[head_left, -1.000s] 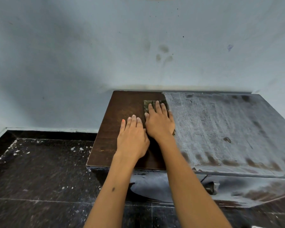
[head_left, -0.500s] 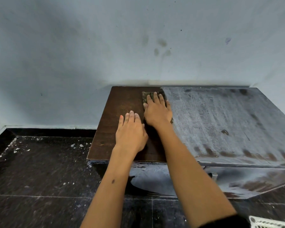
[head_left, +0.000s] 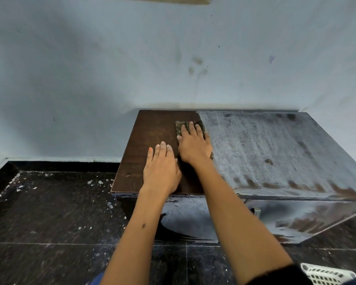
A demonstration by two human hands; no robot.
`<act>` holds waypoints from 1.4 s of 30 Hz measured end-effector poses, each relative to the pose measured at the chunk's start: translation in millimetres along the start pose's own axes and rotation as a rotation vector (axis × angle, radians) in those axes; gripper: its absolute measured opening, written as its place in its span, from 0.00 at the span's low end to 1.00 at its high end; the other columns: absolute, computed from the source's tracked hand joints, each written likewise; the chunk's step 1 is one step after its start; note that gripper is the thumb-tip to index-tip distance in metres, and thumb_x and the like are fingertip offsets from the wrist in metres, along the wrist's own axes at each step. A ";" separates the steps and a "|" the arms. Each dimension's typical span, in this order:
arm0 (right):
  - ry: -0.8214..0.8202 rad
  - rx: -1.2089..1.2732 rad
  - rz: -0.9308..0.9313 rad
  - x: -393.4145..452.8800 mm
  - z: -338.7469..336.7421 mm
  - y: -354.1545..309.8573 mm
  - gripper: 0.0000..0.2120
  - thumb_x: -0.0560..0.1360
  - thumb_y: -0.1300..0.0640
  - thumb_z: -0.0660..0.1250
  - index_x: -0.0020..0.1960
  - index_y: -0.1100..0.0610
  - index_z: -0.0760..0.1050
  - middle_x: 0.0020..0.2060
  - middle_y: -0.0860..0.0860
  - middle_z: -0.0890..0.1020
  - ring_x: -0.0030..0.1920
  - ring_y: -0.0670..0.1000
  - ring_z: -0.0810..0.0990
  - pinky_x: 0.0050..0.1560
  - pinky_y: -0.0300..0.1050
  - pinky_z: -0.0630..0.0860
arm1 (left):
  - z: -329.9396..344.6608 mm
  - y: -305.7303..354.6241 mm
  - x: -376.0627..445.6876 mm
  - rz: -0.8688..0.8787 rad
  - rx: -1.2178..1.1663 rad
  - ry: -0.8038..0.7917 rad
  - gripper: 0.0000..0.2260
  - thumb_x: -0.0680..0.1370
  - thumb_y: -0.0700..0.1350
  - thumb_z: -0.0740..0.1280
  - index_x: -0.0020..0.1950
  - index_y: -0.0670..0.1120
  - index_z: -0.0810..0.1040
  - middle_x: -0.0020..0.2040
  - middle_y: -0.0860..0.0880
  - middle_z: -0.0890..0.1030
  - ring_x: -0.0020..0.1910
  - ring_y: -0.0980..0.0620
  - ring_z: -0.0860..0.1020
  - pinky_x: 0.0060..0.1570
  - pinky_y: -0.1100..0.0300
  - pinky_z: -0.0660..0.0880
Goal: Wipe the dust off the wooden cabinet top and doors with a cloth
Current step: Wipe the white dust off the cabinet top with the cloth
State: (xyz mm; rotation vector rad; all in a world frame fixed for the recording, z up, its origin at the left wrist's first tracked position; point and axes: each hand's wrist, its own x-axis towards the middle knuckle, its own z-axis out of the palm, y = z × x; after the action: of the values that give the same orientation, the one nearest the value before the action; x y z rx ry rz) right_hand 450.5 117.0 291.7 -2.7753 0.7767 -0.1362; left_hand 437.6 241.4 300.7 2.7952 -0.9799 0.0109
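Our right hand (head_left: pixel 193 147) lies flat with straight fingers on a dark, patterned cloth (head_left: pixel 180 126), pressing it onto the cabinet top (head_left: pixel 275 149) near the back edge, just where the clean brown wood meets the dust. The cloth shows ahead of our fingertips and a small corner of it peeks out by the wrist on the right. Our left hand (head_left: pixel 161 169) rests just beside it, nearer to us, palm down and fingers straight and close together on the wiped wood, holding nothing. The two hands nearly touch at the thumbs.

The left strip of the wooden cabinet top is dark brown and clean; the wider part to the right is covered in grey-white dust with streaks. Below the front edge, the cabinet doors (head_left: pixel 296 219) are also dusty, with dark smeared patches. The cabinet stands against a pale blue wall (head_left: pixel 90 68) on a dark tiled floor (head_left: pixel 49 212) speckled with white bits. A white plastic basket (head_left: pixel 325 274) shows at the lower right corner.
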 end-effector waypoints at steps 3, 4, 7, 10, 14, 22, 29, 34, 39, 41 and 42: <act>0.072 0.009 -0.004 -44.6 9.7 7.0 0.24 0.82 0.47 0.45 0.77 0.51 0.52 0.77 0.50 0.50 0.77 0.51 0.45 0.74 0.52 0.45 | 2.2 1.1 -10.7 0.004 0.003 0.013 0.23 0.82 0.46 0.49 0.76 0.39 0.52 0.77 0.41 0.54 0.76 0.46 0.51 0.74 0.51 0.45; 0.091 0.005 -0.005 -57.2 12.4 8.8 0.24 0.82 0.47 0.45 0.77 0.51 0.52 0.77 0.50 0.50 0.77 0.51 0.45 0.74 0.52 0.45 | 3.2 1.8 -14.9 0.008 0.005 0.022 0.23 0.82 0.46 0.49 0.76 0.39 0.52 0.77 0.41 0.53 0.76 0.46 0.51 0.74 0.51 0.45; 0.094 0.003 0.008 -64.8 13.2 9.0 0.24 0.82 0.47 0.45 0.76 0.51 0.53 0.77 0.50 0.51 0.77 0.51 0.45 0.74 0.53 0.45 | 6.0 3.7 -27.6 0.011 0.008 0.010 0.23 0.82 0.48 0.47 0.76 0.40 0.51 0.77 0.42 0.53 0.76 0.47 0.50 0.74 0.52 0.44; 0.034 0.001 -0.012 -44.1 4.5 3.3 0.24 0.82 0.47 0.45 0.77 0.52 0.51 0.77 0.51 0.49 0.77 0.52 0.44 0.74 0.53 0.44 | 4.2 2.0 -33.9 0.010 0.006 0.011 0.23 0.83 0.49 0.46 0.76 0.40 0.51 0.77 0.42 0.53 0.76 0.48 0.51 0.74 0.53 0.44; -0.052 -0.004 -0.053 -29.5 -6.0 3.7 0.24 0.83 0.48 0.45 0.77 0.52 0.50 0.77 0.51 0.47 0.77 0.51 0.44 0.75 0.53 0.43 | -2.4 0.7 -34.8 0.008 -0.003 0.040 0.23 0.83 0.49 0.47 0.76 0.40 0.53 0.77 0.43 0.55 0.76 0.48 0.52 0.74 0.53 0.45; 0.127 -0.017 -0.029 -115.3 15.5 14.6 0.24 0.82 0.47 0.43 0.76 0.50 0.53 0.77 0.50 0.52 0.77 0.51 0.47 0.74 0.52 0.46 | -8.8 -4.3 -34.9 -0.049 -0.024 0.028 0.23 0.83 0.49 0.47 0.76 0.39 0.54 0.77 0.41 0.55 0.76 0.47 0.52 0.74 0.52 0.45; -0.035 -0.001 -0.058 -65.7 -3.0 5.7 0.24 0.83 0.48 0.44 0.77 0.52 0.50 0.77 0.51 0.47 0.77 0.51 0.43 0.74 0.52 0.43 | -10.8 0.6 -39.0 -0.032 -0.027 0.007 0.23 0.83 0.49 0.47 0.75 0.40 0.54 0.76 0.42 0.56 0.76 0.47 0.53 0.74 0.52 0.45; 0.019 0.022 -0.066 -93.9 1.4 13.1 0.24 0.82 0.47 0.44 0.77 0.51 0.51 0.77 0.50 0.49 0.77 0.50 0.44 0.74 0.51 0.44 | -14.3 2.7 -40.6 -0.026 -0.035 -0.008 0.23 0.82 0.49 0.48 0.75 0.39 0.54 0.76 0.41 0.55 0.76 0.46 0.52 0.73 0.51 0.45; 0.135 -0.023 -0.052 -145.6 11.1 21.2 0.23 0.82 0.47 0.43 0.76 0.50 0.55 0.77 0.49 0.53 0.77 0.50 0.47 0.74 0.51 0.46 | -14.7 3.0 -40.0 -0.024 -0.047 -0.033 0.23 0.83 0.48 0.48 0.76 0.39 0.53 0.77 0.41 0.55 0.76 0.46 0.52 0.73 0.52 0.44; 0.101 -0.002 -0.035 -138.6 5.5 17.9 0.23 0.82 0.47 0.43 0.76 0.50 0.54 0.77 0.50 0.52 0.77 0.50 0.46 0.74 0.52 0.46 | -16.8 2.5 -39.7 -0.025 -0.058 -0.025 0.23 0.83 0.48 0.48 0.75 0.39 0.54 0.77 0.41 0.55 0.76 0.46 0.52 0.73 0.51 0.44; 0.077 0.008 -0.025 -130.8 2.7 13.1 0.23 0.82 0.47 0.43 0.76 0.50 0.53 0.77 0.50 0.51 0.77 0.51 0.45 0.74 0.52 0.45 | -18.6 2.0 -39.4 -0.027 -0.071 -0.020 0.23 0.83 0.48 0.48 0.75 0.39 0.54 0.77 0.41 0.55 0.76 0.46 0.52 0.73 0.51 0.44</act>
State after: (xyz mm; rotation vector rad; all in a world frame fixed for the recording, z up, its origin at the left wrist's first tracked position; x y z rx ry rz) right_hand 332.8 175.0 282.8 -2.7871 0.7588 -0.2518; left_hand 406.6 267.4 316.7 2.7488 -0.9287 -0.0545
